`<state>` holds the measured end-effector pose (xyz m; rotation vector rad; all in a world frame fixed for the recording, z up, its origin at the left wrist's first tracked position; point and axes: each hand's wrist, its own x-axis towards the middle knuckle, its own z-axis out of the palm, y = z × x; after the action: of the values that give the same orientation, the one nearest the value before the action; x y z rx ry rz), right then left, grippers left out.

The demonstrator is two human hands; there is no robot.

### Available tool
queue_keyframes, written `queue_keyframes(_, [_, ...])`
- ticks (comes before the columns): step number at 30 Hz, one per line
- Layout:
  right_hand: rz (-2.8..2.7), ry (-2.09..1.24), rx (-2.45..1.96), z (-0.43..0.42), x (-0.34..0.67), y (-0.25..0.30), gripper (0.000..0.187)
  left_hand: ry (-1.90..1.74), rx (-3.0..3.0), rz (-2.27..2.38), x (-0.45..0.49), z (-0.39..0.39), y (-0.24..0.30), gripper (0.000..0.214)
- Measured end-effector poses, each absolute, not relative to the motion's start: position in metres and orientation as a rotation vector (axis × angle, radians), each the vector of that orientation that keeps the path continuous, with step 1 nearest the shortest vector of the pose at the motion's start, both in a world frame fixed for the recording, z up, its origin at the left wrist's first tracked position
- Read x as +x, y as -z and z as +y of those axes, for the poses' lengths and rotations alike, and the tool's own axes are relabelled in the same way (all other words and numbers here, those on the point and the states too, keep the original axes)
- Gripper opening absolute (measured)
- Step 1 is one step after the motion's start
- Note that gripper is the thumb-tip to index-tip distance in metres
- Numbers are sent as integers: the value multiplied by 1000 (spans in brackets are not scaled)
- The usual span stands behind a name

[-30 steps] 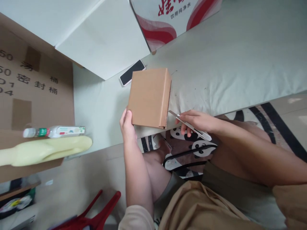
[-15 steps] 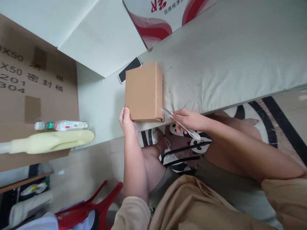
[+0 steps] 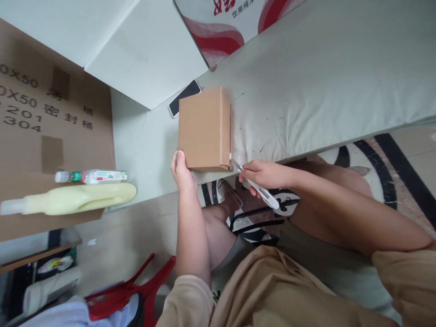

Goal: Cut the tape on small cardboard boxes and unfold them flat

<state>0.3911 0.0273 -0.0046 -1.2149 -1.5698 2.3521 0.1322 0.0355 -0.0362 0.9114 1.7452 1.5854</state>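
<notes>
A small brown cardboard box [image 3: 203, 129] stands at the near edge of a table covered in pale cloth [image 3: 306, 86]. My left hand [image 3: 181, 171] presses against the box's near left corner, fingers and thumb on its side. A white utility knife [image 3: 256, 187] is gripped in my right hand [image 3: 263, 175]. The blade tip touches the box's near right corner, at the seam.
A phone [image 3: 184, 97] lies just behind the box. A red-and-white printed carton [image 3: 221, 27] and white sheets [image 3: 150, 54] sit farther back. At left are a large brown carton [image 3: 51, 131], a small bottle [image 3: 91, 176] and a pale yellow bottle [image 3: 78, 200]. A red stool [image 3: 129, 295] stands below.
The box has been turned more upright and drawn slightly toward me. My right hand has brought the knife blade in until its tip meets the box's near right corner.
</notes>
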Motion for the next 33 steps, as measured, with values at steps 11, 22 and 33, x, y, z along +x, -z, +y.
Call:
queue_keyframes(11, [-1772, -1974, -1484, 37, 386, -11, 19, -1610, 840, 1762, 132, 36, 35, 53])
queue_keyframes(22, [-1940, -1870, -1492, 33, 378, 1, 20, -1611, 894, 1704, 133, 33, 35, 49])
queue_keyframes(33, [-1878, -1946, -1471, 39, 381, -2, 17, -1614, 894, 1718, 135, 34, 33, 42])
